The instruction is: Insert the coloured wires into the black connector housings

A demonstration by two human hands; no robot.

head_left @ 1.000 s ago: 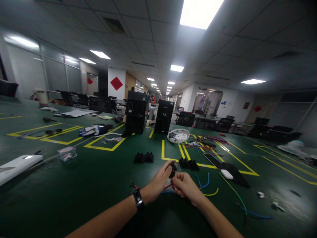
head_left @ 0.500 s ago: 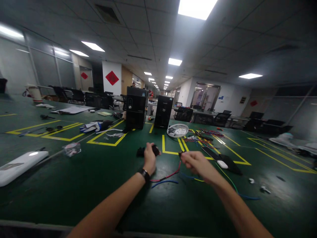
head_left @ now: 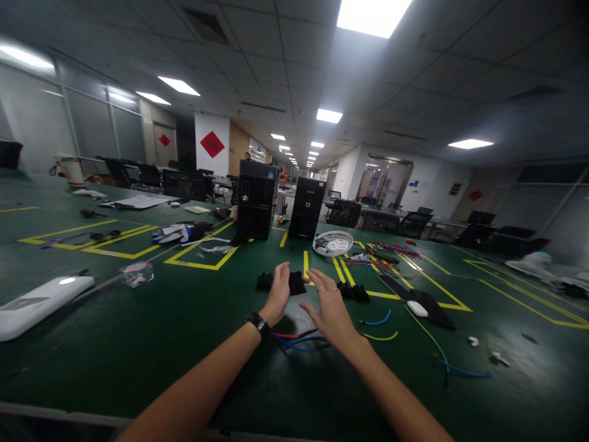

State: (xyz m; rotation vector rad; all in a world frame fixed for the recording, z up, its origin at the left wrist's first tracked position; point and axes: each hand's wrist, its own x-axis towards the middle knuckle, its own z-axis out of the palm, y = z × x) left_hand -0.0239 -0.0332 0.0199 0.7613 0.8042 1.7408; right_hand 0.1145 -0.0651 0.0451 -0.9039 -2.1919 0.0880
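Near the middle of the table, my left hand (head_left: 278, 296) is closed on a black block (head_left: 297, 283), whose exact kind I cannot make out. My right hand (head_left: 329, 307) is just right of the block, fingers apart and nothing visible in it. Other dark ridged pieces (head_left: 353, 291) lie beyond my right hand, and another dark ridged piece (head_left: 264, 282) is left of my left hand. Under and between my wrists run blue wires (head_left: 301, 345) and a red wire (head_left: 288, 336), partly hidden by the right hand.
To the right lie a short blue wire (head_left: 377, 319), a yellow wire (head_left: 381, 337), a green wire (head_left: 435, 339) and a white earphone case (head_left: 416, 309). A white round basket (head_left: 333, 244) and two black computer towers (head_left: 307, 207) stand farther back. A white device (head_left: 43, 307) is at left.
My right hand has moved left toward the left hand, and its pinched fingers have spread. The red wire end it was beside is now lower. My left hand still holds the black block.
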